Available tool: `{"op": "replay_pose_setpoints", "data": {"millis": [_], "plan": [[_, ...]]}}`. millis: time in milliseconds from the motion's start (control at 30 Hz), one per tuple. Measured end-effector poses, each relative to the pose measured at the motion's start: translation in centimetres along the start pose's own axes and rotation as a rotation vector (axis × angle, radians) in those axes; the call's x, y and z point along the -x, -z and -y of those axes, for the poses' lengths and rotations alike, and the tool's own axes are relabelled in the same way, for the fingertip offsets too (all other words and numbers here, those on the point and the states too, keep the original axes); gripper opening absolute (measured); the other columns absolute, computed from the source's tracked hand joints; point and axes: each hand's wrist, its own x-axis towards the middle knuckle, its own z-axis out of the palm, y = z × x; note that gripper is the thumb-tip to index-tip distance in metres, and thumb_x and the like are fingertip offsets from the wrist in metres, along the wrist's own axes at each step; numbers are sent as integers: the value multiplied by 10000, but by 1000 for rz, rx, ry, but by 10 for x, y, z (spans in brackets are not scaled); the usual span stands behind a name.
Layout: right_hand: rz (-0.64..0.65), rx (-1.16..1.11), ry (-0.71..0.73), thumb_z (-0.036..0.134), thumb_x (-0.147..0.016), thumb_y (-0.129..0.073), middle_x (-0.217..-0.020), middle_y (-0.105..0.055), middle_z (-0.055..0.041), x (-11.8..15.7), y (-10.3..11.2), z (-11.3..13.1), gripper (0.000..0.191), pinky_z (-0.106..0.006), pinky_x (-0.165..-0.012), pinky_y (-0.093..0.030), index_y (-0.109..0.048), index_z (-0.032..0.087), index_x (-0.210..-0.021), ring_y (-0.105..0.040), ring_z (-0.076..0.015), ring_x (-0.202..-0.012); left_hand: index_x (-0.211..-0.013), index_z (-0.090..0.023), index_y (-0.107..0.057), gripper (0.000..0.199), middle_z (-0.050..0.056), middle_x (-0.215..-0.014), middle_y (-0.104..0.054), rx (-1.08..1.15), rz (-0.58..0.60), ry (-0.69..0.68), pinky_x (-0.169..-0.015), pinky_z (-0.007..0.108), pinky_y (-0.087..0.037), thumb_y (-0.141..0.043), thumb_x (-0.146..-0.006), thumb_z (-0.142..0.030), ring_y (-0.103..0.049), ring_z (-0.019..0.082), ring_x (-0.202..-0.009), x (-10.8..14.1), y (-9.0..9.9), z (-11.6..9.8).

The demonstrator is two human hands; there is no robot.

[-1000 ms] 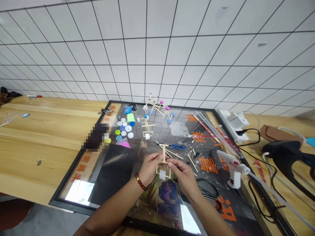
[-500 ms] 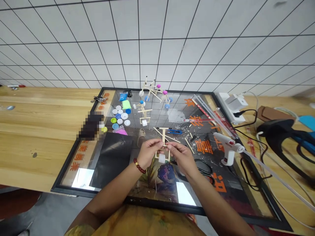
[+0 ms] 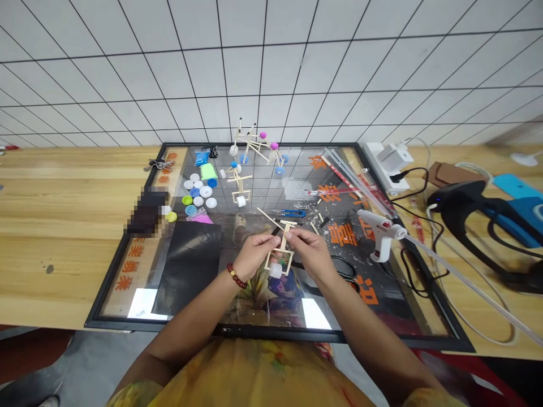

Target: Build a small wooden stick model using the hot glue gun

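Between my two hands is a small frame of pale wooden sticks (image 3: 291,264), with a white roller-like piece (image 3: 275,270) at its lower end. My left hand (image 3: 255,254) pinches the frame's left side near its middle. Thumb and fingers of my right hand (image 3: 311,250) close on the upright sticks, a little higher. Just beyond my fingers lie loose sticks and blue-handled snips (image 3: 292,213). A similar stick frame with a white piece (image 3: 241,200) stands farther back, near a larger stick structure with pink and blue balls (image 3: 263,135).
Small coloured cups (image 3: 206,192) and a black sheet (image 3: 189,265) lie on the left. Black-handled scissors (image 3: 344,267) are beside my right wrist. To the right are a white glue gun (image 3: 382,234), cables, a power strip (image 3: 384,169) and a black headset (image 3: 460,217).
The stick frame has tilted, its upper end leaning right. My right hand has moved up along the upright sticks. The whole view has shifted slightly.
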Motion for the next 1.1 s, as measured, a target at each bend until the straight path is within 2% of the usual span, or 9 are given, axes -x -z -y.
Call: {"op": "replay_pose_setpoints", "data": {"millis": [133,267,433,800,967,1100], "plan": [[-11,-8,4,378,-707,-774,-720,-668,11,0,0,1,168,-284,-672,-463,-743,219,-752,-534,-115,-636,-801,-141,-751,385,32,-634,-638,-79,25,-51,-444,194,-369,-818,-623,-475,-561,108,-545,2,0,0],[-29,-88,25,370,-718,-773,-757,-659,20,1,0,0,210,-270,-659,-441,-741,241,-881,-505,-105,-634,-776,-129,-748,380,4,-529,-573,-143,17,-72,-421,199,-287,-788,-658,-488,-429,57,-431,3,0,1],[-76,-146,71,370,-764,-747,-763,-631,20,1,5,2,227,-257,-646,-391,-747,262,-964,-469,-100,-646,-802,-127,-743,389,0,-540,-581,-172,1,-74,-420,201,-286,-784,-661,-487,-412,52,-425,1,1,3],[-96,-84,103,386,-810,-709,-686,-578,16,-2,8,3,169,-270,-655,-371,-762,242,-881,-450,-110,-653,-744,-121,-720,367,-8,-530,-576,-186,39,-36,-398,183,-255,-780,-664,-474,-413,36,-411,4,-2,-2],[-92,-43,99,388,-812,-703,-731,-614,6,-3,11,2,175,-265,-648,-384,-752,229,-868,-466,-111,-655,-725,-120,-716,363,-6,-525,-585,-136,49,-10,-384,180,-268,-798,-642,-464,-422,37,-407,5,-4,-2],[-84,-70,113,392,-823,-692,-789,-626,9,-4,12,1,230,-260,-654,-412,-727,252,-1001,-489,-106,-662,-732,-116,-718,363,8,-541,-609,-81,39,-12,-394,175,-324,-810,-630,-452,-480,54,-435,4,-5,-1]]}}
